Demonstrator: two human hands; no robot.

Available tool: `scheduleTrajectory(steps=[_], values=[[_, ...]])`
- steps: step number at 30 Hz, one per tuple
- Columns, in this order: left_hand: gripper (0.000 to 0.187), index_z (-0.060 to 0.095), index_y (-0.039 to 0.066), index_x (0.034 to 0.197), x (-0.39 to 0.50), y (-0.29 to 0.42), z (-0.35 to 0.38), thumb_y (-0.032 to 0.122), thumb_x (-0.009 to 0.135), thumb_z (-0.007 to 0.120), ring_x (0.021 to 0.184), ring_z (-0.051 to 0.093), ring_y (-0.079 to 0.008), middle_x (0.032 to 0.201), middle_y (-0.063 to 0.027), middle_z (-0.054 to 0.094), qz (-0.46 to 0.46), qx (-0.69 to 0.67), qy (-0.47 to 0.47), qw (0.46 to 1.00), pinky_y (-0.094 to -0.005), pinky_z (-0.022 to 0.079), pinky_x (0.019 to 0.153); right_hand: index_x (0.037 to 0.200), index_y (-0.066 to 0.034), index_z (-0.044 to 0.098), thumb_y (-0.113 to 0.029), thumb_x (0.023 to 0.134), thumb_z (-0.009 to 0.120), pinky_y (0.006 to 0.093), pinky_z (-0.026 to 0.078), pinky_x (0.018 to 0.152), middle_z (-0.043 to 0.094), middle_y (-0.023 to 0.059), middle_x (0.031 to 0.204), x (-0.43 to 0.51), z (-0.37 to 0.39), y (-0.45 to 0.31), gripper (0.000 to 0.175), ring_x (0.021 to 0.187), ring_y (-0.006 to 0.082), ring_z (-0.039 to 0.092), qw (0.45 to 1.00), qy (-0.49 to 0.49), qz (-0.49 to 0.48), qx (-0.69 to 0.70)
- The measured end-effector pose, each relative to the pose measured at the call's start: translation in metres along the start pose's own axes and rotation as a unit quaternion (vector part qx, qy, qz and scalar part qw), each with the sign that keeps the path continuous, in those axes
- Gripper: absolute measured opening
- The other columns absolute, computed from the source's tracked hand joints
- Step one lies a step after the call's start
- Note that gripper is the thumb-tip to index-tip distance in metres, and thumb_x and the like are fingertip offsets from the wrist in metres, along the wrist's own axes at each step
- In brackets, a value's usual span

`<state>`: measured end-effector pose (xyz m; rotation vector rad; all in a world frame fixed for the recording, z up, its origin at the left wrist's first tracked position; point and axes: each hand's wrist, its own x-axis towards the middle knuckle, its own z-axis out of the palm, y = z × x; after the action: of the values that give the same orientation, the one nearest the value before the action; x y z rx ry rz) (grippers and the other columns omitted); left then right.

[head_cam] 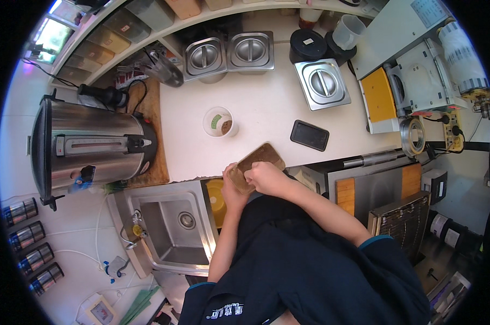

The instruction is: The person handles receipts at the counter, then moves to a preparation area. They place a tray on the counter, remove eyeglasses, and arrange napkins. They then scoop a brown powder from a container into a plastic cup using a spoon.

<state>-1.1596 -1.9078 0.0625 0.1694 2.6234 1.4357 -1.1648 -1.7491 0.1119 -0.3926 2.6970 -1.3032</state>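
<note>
My left hand (pixel 233 191) grips the near left side of a rectangular plastic container (pixel 265 152) with brown contents, held at the front edge of the counter. Over its opening is my right hand (pixel 265 177), its fingers curled. Whether those fingers hold a scoop or other tool is hidden from this angle. A translucent plastic cup (pixel 207 118) stands on the counter beyond my hands, a small heap of brown powder (pixel 226 126) at its bottom. To the right lies a dark rectangular phone-like device (pixel 310 135).
Lidded steel pans (pixel 251 50) line the back, and another steel pan (pixel 323 84) sits at right. A stainless urn (pixel 94 140) stands left on a wooden board (pixel 163 158). The sink (pixel 171 227) is at lower left; a sealing machine (pixel 415 81) occupies the right end.
</note>
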Motion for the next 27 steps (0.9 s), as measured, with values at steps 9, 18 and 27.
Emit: scheduleTrajectory(steps=[9,18,27], values=[[0.078,0.044,0.012,0.125,0.000,-0.008,0.003,0.026,0.062,0.087,0.105,0.061,-0.0312,0.120,-0.0113,0.057,0.019,-0.015,0.001,1.000,-0.0385,0.051,0.086,0.071,-0.0029,0.063,-0.002,0.069,0.062,0.0424,0.051,0.069,0.061,0.0168,0.070,0.001,-0.009,-0.001,0.003,0.076,0.0333,0.062,0.999,-0.042,0.009,0.003],[0.082,0.044,0.010,0.126,-0.003,-0.015,0.003,0.030,0.060,0.088,0.105,0.061,-0.0292,0.120,-0.0109,0.057,0.055,-0.020,0.000,0.998,-0.0373,0.051,0.086,0.071,-0.0033,0.061,-0.002,0.069,0.062,0.0414,0.050,0.069,0.061,0.0155,0.071,-0.002,-0.039,-0.009,0.002,0.075,0.0331,0.062,0.993,-0.100,-0.054,0.000],[0.089,0.039,0.009,0.129,-0.002,-0.023,0.006,0.025,0.058,0.091,0.115,0.055,-0.0266,0.127,-0.0120,0.052,0.050,-0.013,-0.031,0.998,-0.0357,0.044,0.098,0.072,-0.0022,0.061,0.000,0.069,0.061,0.0401,0.050,0.066,0.060,0.0138,0.071,-0.011,-0.033,-0.009,0.003,0.074,0.0316,0.061,0.993,-0.078,-0.070,-0.052]])
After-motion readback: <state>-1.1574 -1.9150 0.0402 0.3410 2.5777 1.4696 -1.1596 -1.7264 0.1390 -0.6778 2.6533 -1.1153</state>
